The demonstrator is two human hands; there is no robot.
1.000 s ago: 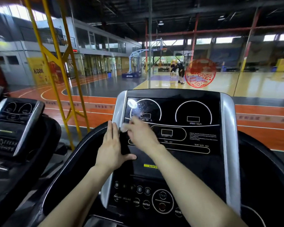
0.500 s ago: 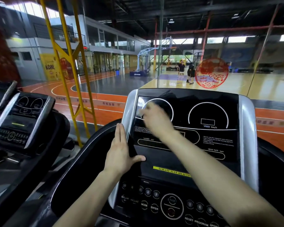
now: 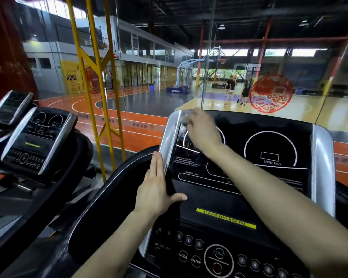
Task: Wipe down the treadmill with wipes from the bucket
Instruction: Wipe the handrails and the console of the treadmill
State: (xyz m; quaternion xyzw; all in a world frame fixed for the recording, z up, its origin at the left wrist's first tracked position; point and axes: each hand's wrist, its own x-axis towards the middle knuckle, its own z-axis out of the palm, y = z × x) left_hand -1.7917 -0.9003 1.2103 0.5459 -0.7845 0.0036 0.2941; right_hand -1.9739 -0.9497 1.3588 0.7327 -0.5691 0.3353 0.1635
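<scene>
Right hand [image 3: 201,131] bunched round crumpled wipe [image 3: 184,119], pressing it into top-left corner of treadmill console [image 3: 269,177] by silver trim [image 3: 170,135] — likely working the edge. Left hand [image 3: 155,189] flat, fingers straight and together, thumb hooked over console's left edge — probably bracing for the reach. Bucket not in view.

Console face [image 3: 269,141]: glossy black plastic, smooth and reflective, with streaky smears at upper left. Side trims [image 3: 321,157]: silver, satin metallic finish; handrail surround [image 3: 109,189]: black, smooth, semi-gloss. Wipe [image 3: 184,119]: pale, crumpled, soft-looking, cloth or paper not distinguishable; court floor [image 3: 319,113]: polished, glossy wood.
</scene>
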